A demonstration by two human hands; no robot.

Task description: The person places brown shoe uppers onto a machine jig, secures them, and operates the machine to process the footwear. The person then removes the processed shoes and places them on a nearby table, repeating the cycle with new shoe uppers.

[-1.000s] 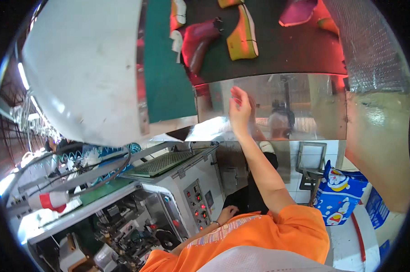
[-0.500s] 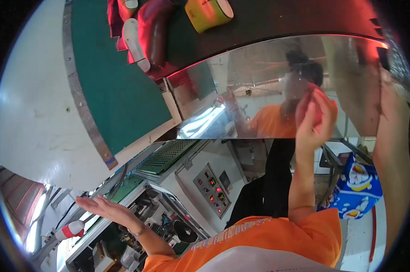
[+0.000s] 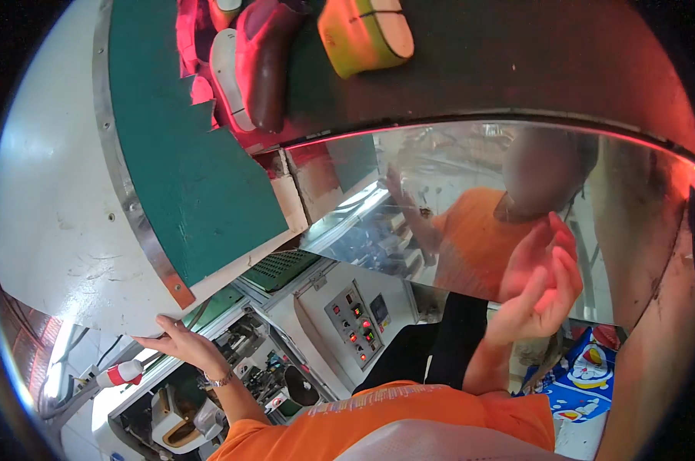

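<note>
Factory floor, machine station. Curved white housing fills the upper left of the frame; a green belt runs along it, edged by a metal strip. A shiny metal panel spans centre to right and mirrors the person in orange. Red glow along the upper edge.

Left hand, lower left: fingers spread, palm up, fingertips touching the lower rim of the housing. It grips nothing. Watch on the wrist.

Right hand, centre right: raised in front of the panel, fingers loosely curled, thumb near the fingertips. No item visible in it; cannot tell if sth small is pinched.

Outward from the hands:
- Control box w/ red and green buttons, lower centre, between the two arms.
- Vent grille just above the box.
- Machine parts and cabling under the left hand, lower left.
- Blue printed bag, lower right, near the right elbow.

Work items, upper centre of the frame, on the dark conveyor surface:
- Maroon shoe.
- White sole just beside it, on its left.
- Yellow shoe last, to the right, apart from the shoe.

Status (judgement): shoe parts sit on the conveyor, well apart from both hands; neither hand has contact w/ them. Pick-up or handling not yet begun. Left hand only braces on the housing; right hand free.
</note>
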